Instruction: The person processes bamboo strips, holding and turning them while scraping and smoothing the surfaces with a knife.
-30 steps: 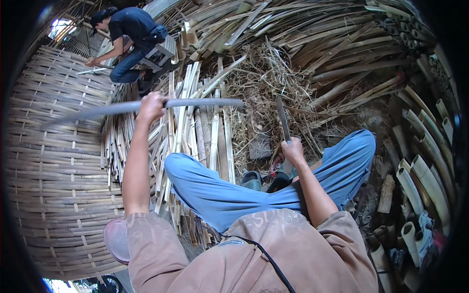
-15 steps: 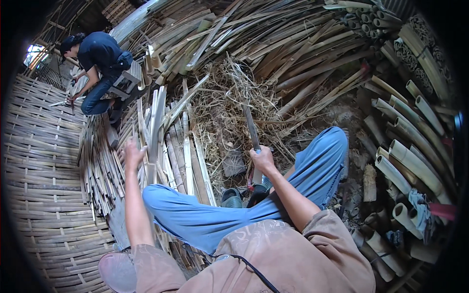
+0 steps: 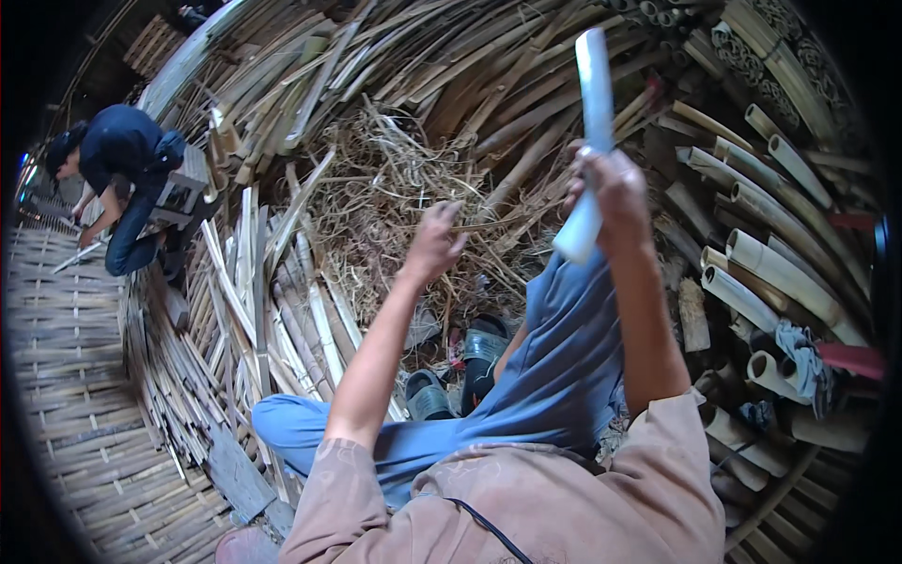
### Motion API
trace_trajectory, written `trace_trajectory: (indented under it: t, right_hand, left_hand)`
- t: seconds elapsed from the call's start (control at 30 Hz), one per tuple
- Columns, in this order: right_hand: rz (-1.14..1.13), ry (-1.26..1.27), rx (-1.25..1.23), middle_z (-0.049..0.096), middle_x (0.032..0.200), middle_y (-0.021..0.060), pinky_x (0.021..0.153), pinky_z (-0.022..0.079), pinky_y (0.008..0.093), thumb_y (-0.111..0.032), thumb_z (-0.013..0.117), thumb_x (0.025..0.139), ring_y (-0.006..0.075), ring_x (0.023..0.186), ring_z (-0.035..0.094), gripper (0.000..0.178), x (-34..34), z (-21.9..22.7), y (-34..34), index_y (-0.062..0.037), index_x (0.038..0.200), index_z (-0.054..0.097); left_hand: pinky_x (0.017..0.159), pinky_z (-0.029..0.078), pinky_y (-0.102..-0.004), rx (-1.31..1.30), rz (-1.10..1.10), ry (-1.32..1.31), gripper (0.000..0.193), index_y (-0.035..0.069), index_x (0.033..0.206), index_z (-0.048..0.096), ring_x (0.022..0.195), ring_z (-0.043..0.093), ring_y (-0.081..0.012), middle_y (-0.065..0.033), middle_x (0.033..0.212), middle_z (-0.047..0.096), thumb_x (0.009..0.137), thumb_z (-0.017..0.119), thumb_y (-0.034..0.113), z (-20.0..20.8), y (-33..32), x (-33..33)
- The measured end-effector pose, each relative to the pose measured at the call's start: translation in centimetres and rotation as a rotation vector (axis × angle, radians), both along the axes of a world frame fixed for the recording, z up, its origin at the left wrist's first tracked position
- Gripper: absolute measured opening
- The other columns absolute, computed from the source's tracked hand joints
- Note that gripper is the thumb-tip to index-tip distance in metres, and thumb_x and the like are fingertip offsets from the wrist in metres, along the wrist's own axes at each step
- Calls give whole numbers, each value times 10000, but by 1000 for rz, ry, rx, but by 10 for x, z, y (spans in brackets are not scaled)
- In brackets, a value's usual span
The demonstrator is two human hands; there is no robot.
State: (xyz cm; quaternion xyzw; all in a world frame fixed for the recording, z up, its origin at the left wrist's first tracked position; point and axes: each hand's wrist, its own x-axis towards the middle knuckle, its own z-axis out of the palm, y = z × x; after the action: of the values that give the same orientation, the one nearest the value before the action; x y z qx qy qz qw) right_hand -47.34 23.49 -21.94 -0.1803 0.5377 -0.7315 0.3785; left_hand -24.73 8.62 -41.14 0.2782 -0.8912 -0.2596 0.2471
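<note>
My right hand point(image 3: 615, 193) is raised over my right knee and closed around a pale, flat length of split bamboo point(image 3: 592, 103) that stands nearly upright. My left hand point(image 3: 434, 240) hovers to its left above a heap of dry bamboo shavings point(image 3: 376, 188). Its fingers are loosely curled and I see nothing in them. I sit with my legs in blue trousers point(image 3: 564, 376), and dark sandals point(image 3: 470, 362) lie between my knees.
Split bamboo slats point(image 3: 254, 310) lie stacked at my left beside a woven bamboo mat point(image 3: 66, 376). Cut bamboo tubes point(image 3: 770, 263) are piled at the right. Another person in dark clothes point(image 3: 127, 179) crouches at the far left. Long poles point(image 3: 423, 56) lie behind.
My left hand let go of the long strip at the slat pile and swung right. My right hand rose from my knee and now holds a pale bamboo piece upright.
</note>
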Motion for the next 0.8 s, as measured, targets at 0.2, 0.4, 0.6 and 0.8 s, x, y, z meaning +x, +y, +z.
trace_trajectory:
  t: [0.2,0.4,0.6,0.8]
  right_hand:
    - [-303,13,-241,550,762,51,569,522,329,-123,620,956,154,617,570,219,-46,26,26,9,1120,561]
    - [-169,-310,-310,499,783,39,562,503,307,-150,578,997,122,614,525,235,-16,50,39,16,1160,540]
    - [-170,-91,-215,488,785,37,520,496,290,-158,571,1000,114,612,524,271,-3,70,42,31,1189,521]
    - [-165,-146,-194,477,765,43,500,507,296,-170,571,1013,117,579,531,292,14,77,34,43,1203,508]
  left_hand:
    - [1081,440,-447,-16,-164,173,589,3,1366,523,1234,521,-405,-239,1332,531,832,735,130,-76,0,-151]
    - [947,494,-548,106,-108,-466,381,-17,1177,640,1063,616,-483,-280,1177,623,956,584,288,-157,-31,-150]
    - [842,501,-541,110,122,54,177,14,1009,558,965,580,-447,-237,1013,600,924,575,169,-130,-41,-205]
    - [855,513,-543,-28,107,-267,207,34,1074,554,1032,597,-400,-191,1097,595,902,592,143,-173,-41,-203]
